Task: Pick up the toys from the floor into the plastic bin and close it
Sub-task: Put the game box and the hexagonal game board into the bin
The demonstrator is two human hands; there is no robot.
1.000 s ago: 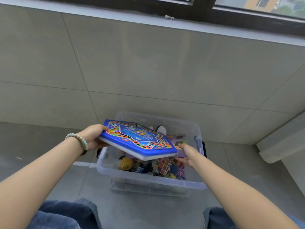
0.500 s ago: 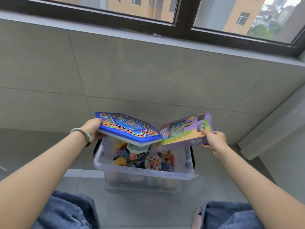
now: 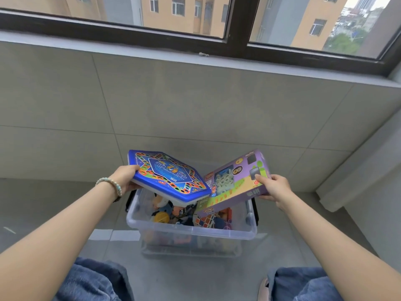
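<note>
Head view: clear plastic bin [image 3: 191, 232] on the floor, already heaped with toys; above it, left hand [image 3: 127, 178] fingers clasp a blue hexagonal game board [image 3: 167, 177]; right hand [image 3: 274, 187] grips a purple toy box [image 3: 236, 183]; both unstowed, lid unseen.

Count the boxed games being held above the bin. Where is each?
2. The blue hexagonal game box is in the left hand; the purple game box is in the right hand. Others may lie hidden below.

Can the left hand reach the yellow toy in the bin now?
Probably not: the left hand is full with the blue board, which hangs over the yellow toy in the bin.
</note>
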